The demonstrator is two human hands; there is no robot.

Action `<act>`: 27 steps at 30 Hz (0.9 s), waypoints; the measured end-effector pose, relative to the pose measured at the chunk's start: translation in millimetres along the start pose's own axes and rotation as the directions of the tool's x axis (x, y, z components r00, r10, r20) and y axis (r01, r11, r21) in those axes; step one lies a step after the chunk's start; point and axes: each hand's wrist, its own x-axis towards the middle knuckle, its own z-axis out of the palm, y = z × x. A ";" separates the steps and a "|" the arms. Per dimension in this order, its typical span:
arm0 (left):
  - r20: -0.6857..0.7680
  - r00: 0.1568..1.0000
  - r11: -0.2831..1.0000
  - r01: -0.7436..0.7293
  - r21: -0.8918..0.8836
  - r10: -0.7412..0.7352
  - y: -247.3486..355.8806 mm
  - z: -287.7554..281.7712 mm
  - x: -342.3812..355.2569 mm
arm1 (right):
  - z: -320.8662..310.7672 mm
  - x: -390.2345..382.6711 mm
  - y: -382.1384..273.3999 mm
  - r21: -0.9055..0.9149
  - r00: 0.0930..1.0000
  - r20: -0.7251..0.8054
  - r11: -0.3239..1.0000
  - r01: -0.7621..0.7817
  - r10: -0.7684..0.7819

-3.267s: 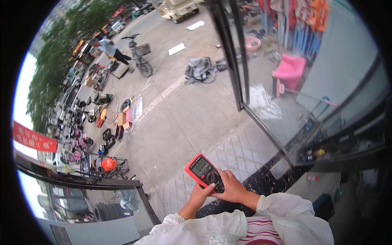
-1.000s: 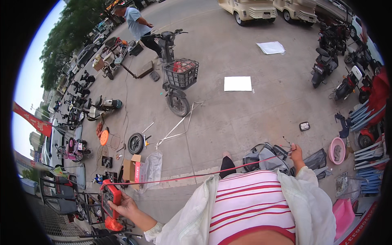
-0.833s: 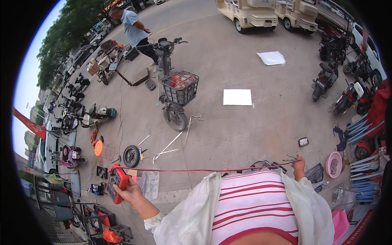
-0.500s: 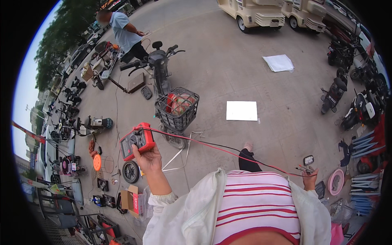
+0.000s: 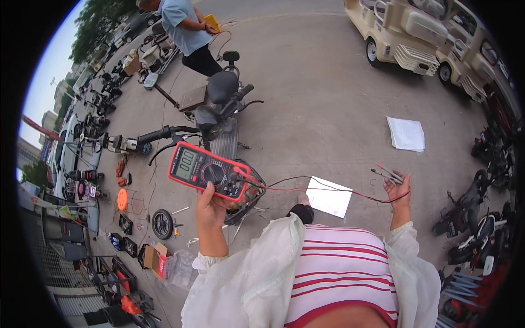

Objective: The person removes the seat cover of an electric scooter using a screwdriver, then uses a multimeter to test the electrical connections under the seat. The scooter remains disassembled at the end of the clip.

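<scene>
A red-rimmed multimeter (image 5: 208,171) with a lit display and a round dial is gripped at its lower edge by my left hand (image 5: 211,209). Red and black leads run from its sockets across to my right hand (image 5: 398,198), whose fingers close around the two test probes (image 5: 387,174); their tips point up and left. Just beyond the meter stands an electric scooter (image 5: 219,117) with dark handlebars. Its front basket (image 5: 257,191) is partly hidden behind the meter and my left hand.
A person (image 5: 188,33) in a light blue shirt stands beyond the scooter, holding a yellow device (image 5: 212,23). White sheets (image 5: 328,197) lie on the ground. A loose wheel (image 5: 162,224) and an open cardboard box (image 5: 157,260) are at left, beige carts (image 5: 404,38) far right.
The multimeter has turned its face toward me, its display now readable. My right hand has risen with the probes. The scooter appears nearer, and the other person now shows a yellow device.
</scene>
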 end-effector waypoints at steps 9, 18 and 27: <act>-0.122 0.983 0.990 0.143 0.009 -0.140 -84.6 66.2 291.1 | 140.8 212.7 -48.0 -0.104 0.999 -0.009 0.994 0.031 -0.032; -0.332 0.905 0.963 0.263 -0.057 -0.267 -124.1 97.9 524.9 | 272.0 412.8 -70.5 -0.280 0.998 -0.062 0.960 -0.015 -0.002; -0.785 0.597 0.977 -0.006 -0.214 -0.168 -159.7 4.2 653.7 | 515.7 629.9 -26.1 -0.706 0.879 0.385 0.704 0.084 0.281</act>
